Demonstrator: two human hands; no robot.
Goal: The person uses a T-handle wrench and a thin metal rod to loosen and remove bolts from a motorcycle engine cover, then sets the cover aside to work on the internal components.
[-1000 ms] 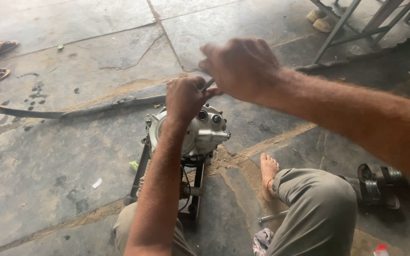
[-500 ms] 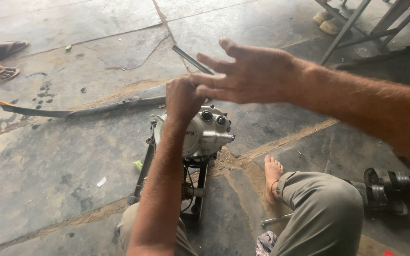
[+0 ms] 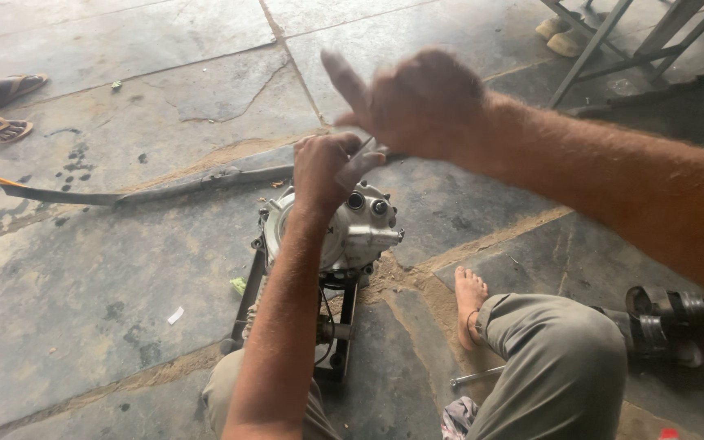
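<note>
Your one head camera looks steeply down, close over your hands, across the stone floor (image 3: pixel 83 285) ahead.

The right hand (image 3: pixel 417 102) is motion-blurred; the left hand (image 3: pixel 327 167) hides the metal compressor's (image 3: pixel 352 232) far top.

Left hand (image 3: pixel 327 167) gripping a thin metal rod (image 3: pixel 362 155) above the silver compressor (image 3: pixel 344 228), right hand (image 3: pixel 417 102) raised just above it, bare foot (image 3: pixel 470 305) to its right
</note>
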